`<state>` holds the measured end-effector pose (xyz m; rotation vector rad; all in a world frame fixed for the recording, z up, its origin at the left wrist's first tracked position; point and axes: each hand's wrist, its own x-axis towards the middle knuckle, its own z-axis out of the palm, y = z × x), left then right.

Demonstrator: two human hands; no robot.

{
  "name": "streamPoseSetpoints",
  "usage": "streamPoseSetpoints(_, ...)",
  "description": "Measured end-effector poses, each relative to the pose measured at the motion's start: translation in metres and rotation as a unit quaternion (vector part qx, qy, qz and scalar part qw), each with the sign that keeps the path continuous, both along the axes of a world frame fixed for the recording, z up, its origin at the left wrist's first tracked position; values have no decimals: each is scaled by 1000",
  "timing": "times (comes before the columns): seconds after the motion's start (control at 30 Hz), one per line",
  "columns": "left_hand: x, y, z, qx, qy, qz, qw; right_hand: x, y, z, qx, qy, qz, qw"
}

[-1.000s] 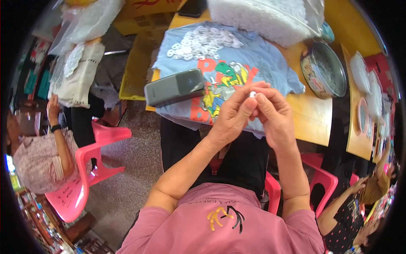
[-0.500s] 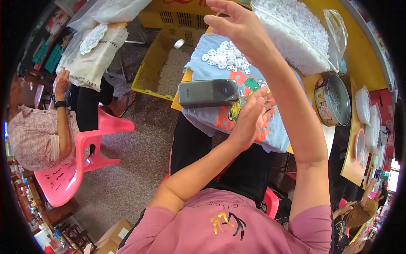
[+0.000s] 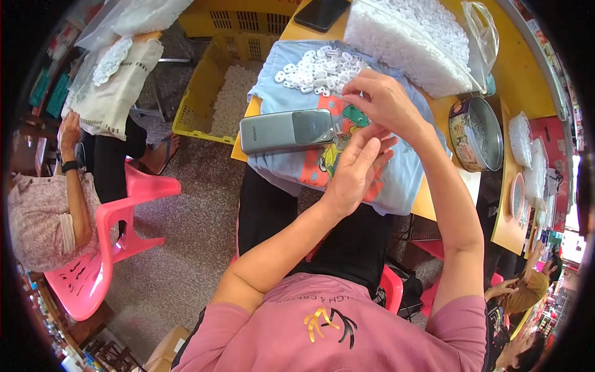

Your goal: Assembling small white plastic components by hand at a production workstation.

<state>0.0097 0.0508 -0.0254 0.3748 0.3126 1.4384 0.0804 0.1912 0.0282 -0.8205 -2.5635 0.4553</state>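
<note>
My left hand (image 3: 354, 170) is held palm up over the front of a light blue printed cloth (image 3: 396, 186), its fingers stretched out. Just above it hovers my right hand (image 3: 387, 102), fingers loosely bent and apart, pointing left. No piece shows in either hand. Near my right fingertips lies a loose pile of small white plastic pieces (image 3: 322, 69) with holes, spread on the cloth. A grey power bank (image 3: 286, 131) with a dark glossy end rests left of my left hand, across the cloth's picture.
A yellow crate (image 3: 186, 115) with many white pieces stands left of the table. Behind are a black phone (image 3: 321, 13) and a big clear bag of white pieces (image 3: 409, 46). A round tin (image 3: 476, 133) sits at right. Another person sits on a pink chair (image 3: 111, 229) at left.
My right hand has come down from beyond the pile to near my left hand. A white round piece seen above the crate is no longer there. The phone has come into view.
</note>
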Motion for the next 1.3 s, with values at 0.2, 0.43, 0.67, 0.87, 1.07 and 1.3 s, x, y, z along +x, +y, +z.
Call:
streamPoseSetpoints(0.2, -2, 1, 3, 12, 14, 5, 1000, 5, 0, -1, -50, -29, -114, 992)
streamPoseSetpoints(0.43, -1, -1, 3, 3, 12, 21, 1000, -1, 6, -4, -90, -72, -100, 988)
streamPoseSetpoints(0.67, 1, -2, -3, -11, -6, 17, 1000, 21, 5, 6, -237, 32, -116, 964)
streamPoseSetpoints(0.87, 4, -3, 2, -10, 40, 75, 996, 62, -41, 23, -470, 158, -141, 857)
streamPoseSetpoints(1.07, 10, -5, -1, 11, 134, 115, 984, 85, -82, 13, -576, 226, -160, 769)
streamPoseSetpoints(1.3, 11, -7, 1, 9, 241, 97, 966, 95, -104, 8, -545, 264, -156, 780)
